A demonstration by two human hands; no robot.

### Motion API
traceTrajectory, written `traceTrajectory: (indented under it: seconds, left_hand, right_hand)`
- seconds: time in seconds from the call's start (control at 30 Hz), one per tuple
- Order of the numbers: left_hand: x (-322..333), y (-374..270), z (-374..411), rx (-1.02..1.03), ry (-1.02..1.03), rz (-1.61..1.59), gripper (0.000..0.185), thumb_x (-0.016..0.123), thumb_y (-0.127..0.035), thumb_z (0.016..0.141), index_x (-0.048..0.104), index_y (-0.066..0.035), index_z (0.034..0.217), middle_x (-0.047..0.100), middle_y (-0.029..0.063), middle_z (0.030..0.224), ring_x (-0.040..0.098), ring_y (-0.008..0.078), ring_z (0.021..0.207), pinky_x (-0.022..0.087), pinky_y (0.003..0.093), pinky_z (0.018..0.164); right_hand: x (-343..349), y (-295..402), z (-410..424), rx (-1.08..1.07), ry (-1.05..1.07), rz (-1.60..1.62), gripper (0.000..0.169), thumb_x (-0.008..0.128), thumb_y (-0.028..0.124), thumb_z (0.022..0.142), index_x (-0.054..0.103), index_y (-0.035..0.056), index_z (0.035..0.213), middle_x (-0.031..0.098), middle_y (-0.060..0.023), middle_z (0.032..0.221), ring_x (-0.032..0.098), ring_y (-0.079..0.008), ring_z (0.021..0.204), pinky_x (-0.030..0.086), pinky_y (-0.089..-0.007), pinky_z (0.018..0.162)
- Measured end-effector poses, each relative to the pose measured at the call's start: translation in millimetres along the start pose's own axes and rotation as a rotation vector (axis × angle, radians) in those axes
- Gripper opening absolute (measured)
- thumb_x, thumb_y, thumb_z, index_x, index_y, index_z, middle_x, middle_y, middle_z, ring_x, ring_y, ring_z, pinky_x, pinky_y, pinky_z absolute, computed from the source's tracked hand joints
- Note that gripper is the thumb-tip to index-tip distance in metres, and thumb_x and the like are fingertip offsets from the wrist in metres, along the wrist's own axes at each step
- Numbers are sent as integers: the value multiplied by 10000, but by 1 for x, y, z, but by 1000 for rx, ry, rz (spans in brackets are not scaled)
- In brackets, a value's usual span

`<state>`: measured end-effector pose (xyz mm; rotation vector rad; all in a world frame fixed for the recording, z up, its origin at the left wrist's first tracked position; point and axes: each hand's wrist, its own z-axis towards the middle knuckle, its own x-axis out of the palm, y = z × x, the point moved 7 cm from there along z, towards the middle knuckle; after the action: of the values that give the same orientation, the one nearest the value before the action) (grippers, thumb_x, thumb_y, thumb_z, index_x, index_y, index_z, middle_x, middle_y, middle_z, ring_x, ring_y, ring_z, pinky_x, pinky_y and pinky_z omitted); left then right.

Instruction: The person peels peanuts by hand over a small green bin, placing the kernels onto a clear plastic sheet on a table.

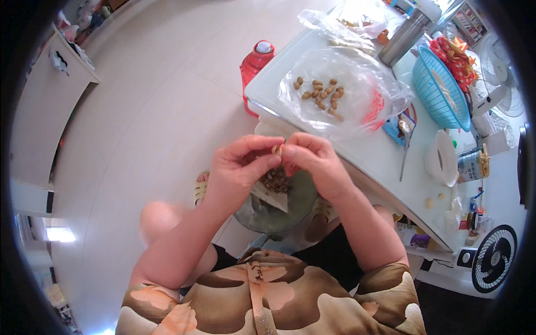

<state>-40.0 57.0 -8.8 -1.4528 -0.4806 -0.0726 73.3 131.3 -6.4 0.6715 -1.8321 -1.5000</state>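
Observation:
In front of my chest, my left hand (236,167) and my right hand (316,163) meet at the fingertips. Pinched between both thumbs and index fingers is a small peanut (276,149), partly covered by the fingers. Directly below is a round greenish bin (303,201) between my feet. It holds a pile of brown peanut shells (276,182) and a pale flat piece (270,199), perhaps card. To the right, several unshelled peanuts (320,94) lie on a clear plastic bag (356,79) on the table.
The glass-topped table (368,150) has a corner close to my right hand. On it are a metal spoon (405,138), a white bowl (441,159), a blue plastic basket (441,90) and a steel flask (404,37). A red thermos (257,63) stands beside it; a fan (495,258) is at lower right.

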Motion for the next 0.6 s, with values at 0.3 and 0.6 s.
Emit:
traceTrajectory:
  seconds: [0.3, 0.6]
  left_hand:
    - [7, -16, -1, 138, 45, 131, 259, 658, 81, 805, 672, -2, 1050, 620, 55, 1006, 594, 118, 904, 493, 227, 787]
    - [7, -21, -7, 205, 73, 257, 243, 662, 61, 810, 679, -8, 1042, 594, 61, 1026, 617, 125, 878, 502, 235, 783]
  right_hand:
    - [1, -3, -1, 33, 65, 17, 193, 648, 223, 904, 598, 50, 834, 581, 13, 749, 528, -54, 649, 445, -198, 572]
    - [3, -5, -3, 120, 88, 31, 156, 650, 192, 884, 613, 41, 889, 597, 10, 772, 559, -54, 679, 492, -212, 548]
